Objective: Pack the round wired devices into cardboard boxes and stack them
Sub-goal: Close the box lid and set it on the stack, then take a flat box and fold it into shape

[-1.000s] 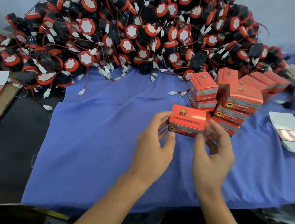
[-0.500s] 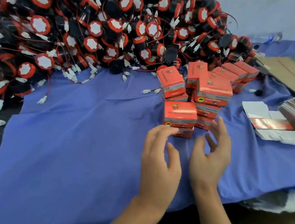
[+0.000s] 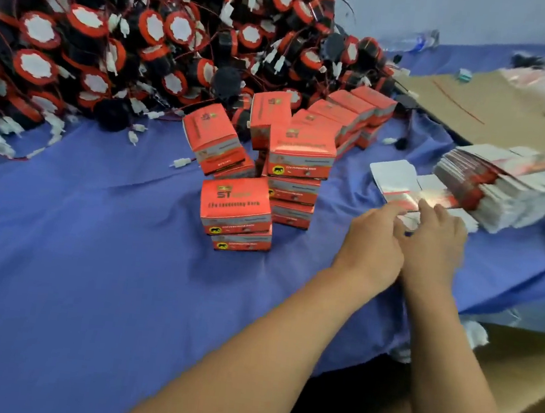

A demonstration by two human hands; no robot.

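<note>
A big heap of round black-and-red wired devices (image 3: pixel 140 38) with white connectors fills the back left. Closed red cardboard boxes stand stacked mid-table: a front stack (image 3: pixel 236 207) of two, a taller stack (image 3: pixel 298 161) behind it, and more boxes (image 3: pixel 349 113) lying behind. A flat, unfolded carton blank (image 3: pixel 394 181) lies right of the stacks. My left hand (image 3: pixel 374 243) and my right hand (image 3: pixel 436 247) are side by side at its near edge, fingertips on it. The right fingers lie fairly straight; the left hand's hold is blurred.
A thick pile of flat carton blanks (image 3: pixel 504 188) lies at the right on brown cardboard sheets (image 3: pixel 499 110). A blue cloth (image 3: pixel 89 253) covers the table, and its edge drops off at the lower right. Loose white connectors (image 3: pixel 181 162) lie near the boxes.
The red box that both hands held now sits on top of the front stack. Both hands have let go and moved right to the flat carton blank.
</note>
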